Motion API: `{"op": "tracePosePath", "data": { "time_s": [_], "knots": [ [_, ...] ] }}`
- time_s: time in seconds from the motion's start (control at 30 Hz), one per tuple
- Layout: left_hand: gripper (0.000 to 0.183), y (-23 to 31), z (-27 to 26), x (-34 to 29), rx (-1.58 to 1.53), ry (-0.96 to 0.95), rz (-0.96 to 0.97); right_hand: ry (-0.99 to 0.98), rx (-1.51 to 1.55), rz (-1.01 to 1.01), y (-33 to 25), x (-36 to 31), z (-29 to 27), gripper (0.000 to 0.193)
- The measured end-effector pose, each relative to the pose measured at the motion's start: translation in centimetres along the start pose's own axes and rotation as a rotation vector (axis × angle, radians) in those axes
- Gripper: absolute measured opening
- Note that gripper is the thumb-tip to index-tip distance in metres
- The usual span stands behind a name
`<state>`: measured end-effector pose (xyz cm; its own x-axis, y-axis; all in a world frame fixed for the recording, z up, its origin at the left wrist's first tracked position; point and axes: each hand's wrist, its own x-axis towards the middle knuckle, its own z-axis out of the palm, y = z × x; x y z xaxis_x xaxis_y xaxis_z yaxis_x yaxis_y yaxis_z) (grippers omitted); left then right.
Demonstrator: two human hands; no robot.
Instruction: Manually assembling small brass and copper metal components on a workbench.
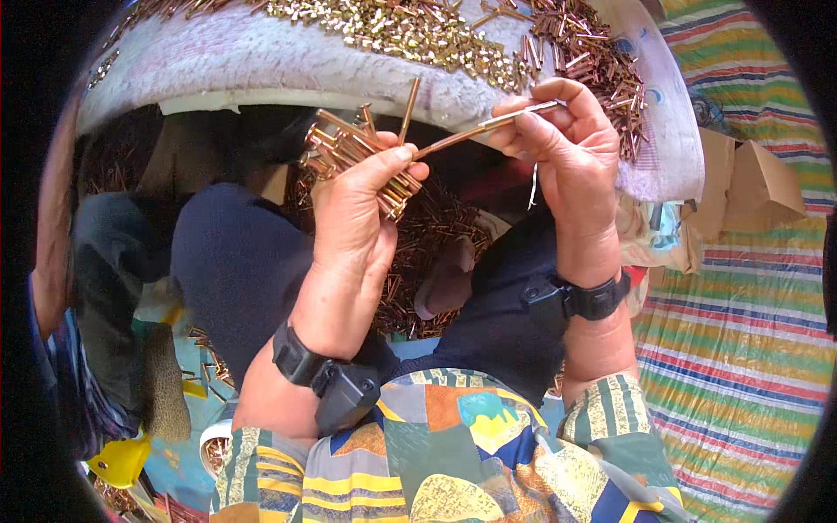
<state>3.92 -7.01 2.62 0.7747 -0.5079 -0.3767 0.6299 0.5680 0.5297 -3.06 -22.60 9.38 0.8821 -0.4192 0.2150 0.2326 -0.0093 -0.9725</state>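
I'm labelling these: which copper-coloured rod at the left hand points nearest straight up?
The rod by the thumb of the left hand, rising highest; the bundled rods slant left, another toward the right hand.

Your left hand (353,196) is covering part of the copper-coloured bolts (330,150), the upper edge of view is cutting off the gold-coloured heap (384,35), and your left sleeve (261,471) is hiding part of a white container (219,428).

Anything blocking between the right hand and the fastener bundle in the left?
Nothing visible blocks it. Only the slim coppery rod, held by the right hand, spans the gap toward the fastener bundle in the left hand.
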Motion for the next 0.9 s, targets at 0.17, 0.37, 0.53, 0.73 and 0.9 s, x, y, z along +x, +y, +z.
{"op": "tracePosePath", "data": {
  "time_s": [0.17,0.37,0.53,0.73,0.9],
  "knots": [
    [0.018,-0.4,0.2,-0.1,0.01,0.0,0.057,0.044,-0.077,-0.029,-0.2,-0.6,0.1,0.014],
    [0.014,-0.5,0.3,-0.3,0.009,0.027,0.103,-0.033,-0.214,-0.105,-0.2,-1.6,0.7,0.014],
    [0.014,-0.5,0.3,0.0,-0.012,0.037,0.059,0.123,-0.206,-0.131,-1.1,-1.4,0.1,0.014],
    [0.014,-0.7,0.2,0.2,-0.014,0.056,0.091,0.023,-0.213,-0.1,-0.3,-1.7,0.6,0.01],
    [0.02,-0.8,0.1,-0.3,0.079,0.043,0.083,0.024,-0.237,0.033,0.8,-2.1,1.5,0.004]
  ]
}}
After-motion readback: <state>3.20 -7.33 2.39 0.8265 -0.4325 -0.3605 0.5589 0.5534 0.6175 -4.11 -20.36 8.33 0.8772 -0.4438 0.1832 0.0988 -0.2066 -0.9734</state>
